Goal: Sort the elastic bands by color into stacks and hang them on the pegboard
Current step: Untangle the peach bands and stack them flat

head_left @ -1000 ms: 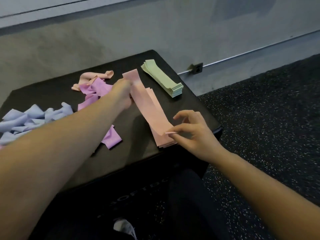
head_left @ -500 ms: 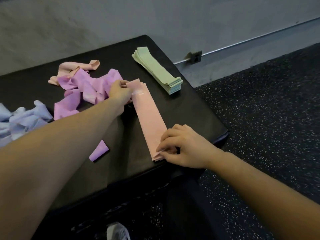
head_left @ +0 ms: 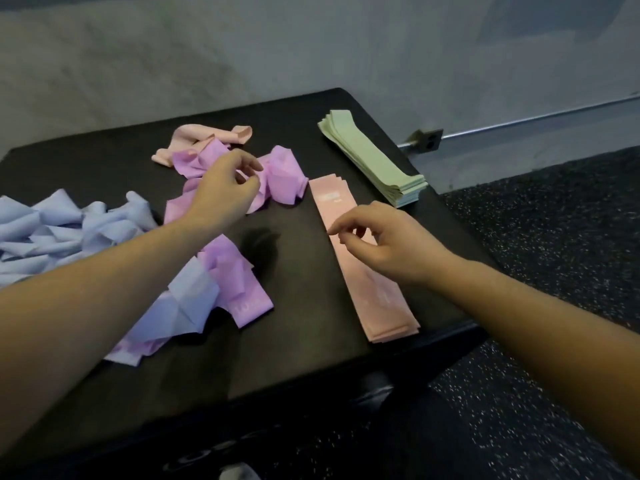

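A flat stack of pink bands (head_left: 367,268) lies along the right side of the black box top (head_left: 301,344). My right hand (head_left: 384,244) hovers over its middle, fingers loosely curled, holding nothing. A neat green stack (head_left: 374,161) lies at the far right corner. Loose purple bands (head_left: 277,178) are heaped in the middle, and my left hand (head_left: 225,188) hangs just above them with relaxed fingers, empty. Crumpled blue bands (head_left: 69,230) pile up at the left. One loose pink band (head_left: 204,140) lies behind the purple heap. No pegboard is in view.
The box stands against a grey wall. Dark speckled rubber floor (head_left: 554,237) lies to the right, past the box's right edge. A wall socket (head_left: 429,142) sits low on the wall behind the green stack.
Both hands have let go of the pink band, now laid on the pink stack. My left hand has moved left over the purple heap; my right hand has lifted off the stack's near end.
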